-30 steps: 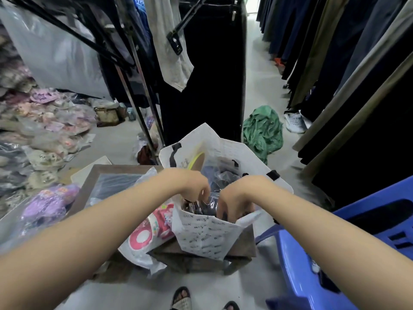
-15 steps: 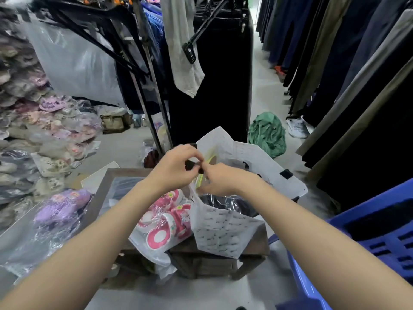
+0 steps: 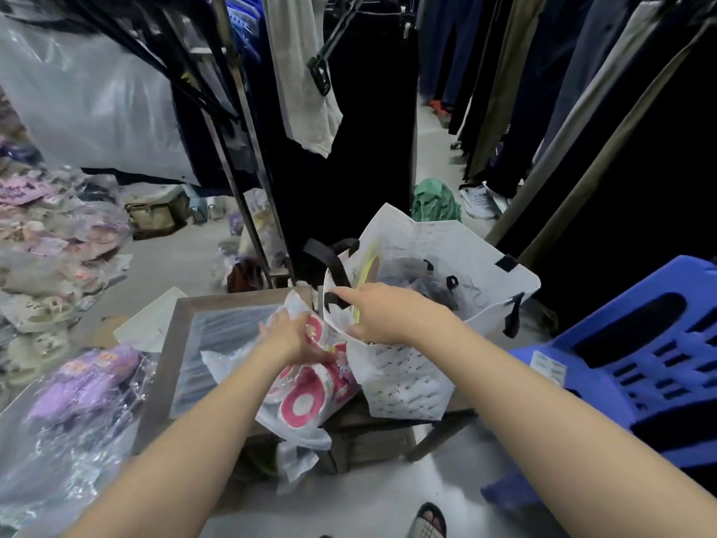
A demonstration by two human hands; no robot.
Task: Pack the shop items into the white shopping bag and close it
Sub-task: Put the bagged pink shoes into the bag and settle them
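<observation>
The white shopping bag (image 3: 407, 378) stands open on the right end of a small wooden table (image 3: 170, 366), its black handle (image 3: 333, 262) sticking up at the left. Dark plastic-wrapped items (image 3: 419, 281) lie inside it. My right hand (image 3: 388, 316) holds the bag's near rim, thumb below and fingers over the edge by the handle. A clear plastic package with pink rings (image 3: 306, 398) leans against the bag's left side. My left hand (image 3: 295, 335) lies on top of this package, fingers touching the plastic. A flat clear-wrapped dark item (image 3: 225, 343) rests on the table to the left.
A blue plastic chair (image 3: 636, 363) stands close on the right. Clothes racks with dark garments (image 3: 349, 149) hang right behind the table. Wrapped slippers (image 3: 58, 242) are piled on the left, a purple pack (image 3: 85, 382) lies nearer. A green cloth (image 3: 434, 200) lies on the floor behind the bag.
Both hands were together at the bag's left handle. My left hand has dropped onto the pink-ring package, and my right hand has moved to the bag's near rim.
</observation>
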